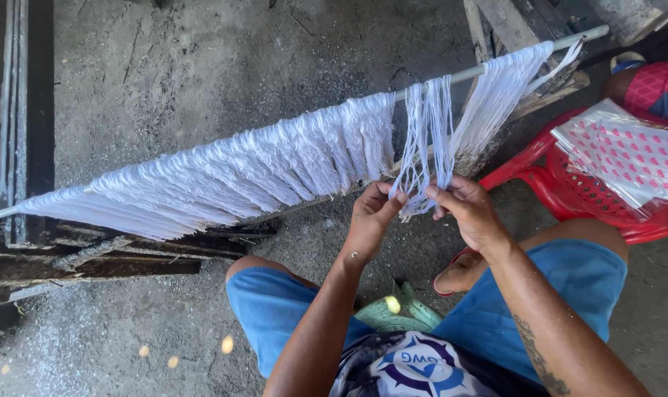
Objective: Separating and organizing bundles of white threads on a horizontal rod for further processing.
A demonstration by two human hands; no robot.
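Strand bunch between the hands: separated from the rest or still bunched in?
Separated. The strand bunch hangs alone on the rod, gaps either side, pinched by left hand and right hand.

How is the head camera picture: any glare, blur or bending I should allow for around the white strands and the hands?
Head view: even daylight, soft shadows; the white strands are bright, nearly washed out, so single threads merge. Left hand and right hand look sharp, no motion blur. The rod bows slightly, so there is wide-angle distortion. The left edge is dark.

My left hand [371, 217] and right hand [468, 209] pinch white threads [422, 140] hanging from a rod [462, 73].
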